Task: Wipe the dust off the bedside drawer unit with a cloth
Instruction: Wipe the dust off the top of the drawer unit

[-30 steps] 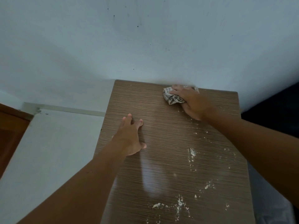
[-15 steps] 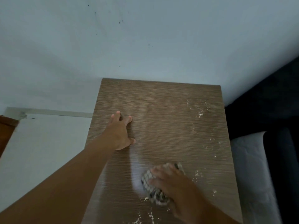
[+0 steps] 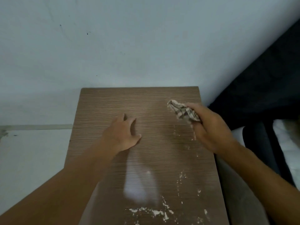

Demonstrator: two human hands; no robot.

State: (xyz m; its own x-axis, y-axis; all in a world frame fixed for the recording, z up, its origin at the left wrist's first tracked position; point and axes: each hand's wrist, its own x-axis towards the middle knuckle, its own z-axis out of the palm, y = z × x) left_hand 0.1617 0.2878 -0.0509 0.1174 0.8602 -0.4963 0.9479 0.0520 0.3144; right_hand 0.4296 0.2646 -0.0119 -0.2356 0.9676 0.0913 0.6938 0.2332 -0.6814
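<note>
A pale, speck-marked wall (image 3: 146,46) stood behind the bedside drawer unit (image 3: 146,98), whose wood-grain top filled the middle of the view. A light floor (image 3: 32,159) lay off at 9 o'clock and a dark-framed bed (image 3: 289,143) pressed close at 3 o'clock.

The left hand (image 3: 121,135) lay flat on the top, a little toward 10 o'clock of its centre. Its fingers were straight and spread and held nothing, most likely to steady the unit and the person's lean while the other arm worked.

The right hand (image 3: 211,130) sat at about 2 o'clock, near the bed-side edge, with its fingers curled round a bunched checked cloth (image 3: 183,112). A wad of the cloth poked out toward 11 o'clock from the fist and seemed to touch the wood. Bunching it probably gave a firm pad that could push crumbs along instead of sliding over them.

White dust (image 3: 151,211) lay thickest at 5 to 6 o'clock by the near edge, and a thin trail ran up the right side toward the cloth. The far and left parts looked clean, so the job seemed roughly half done.
</note>
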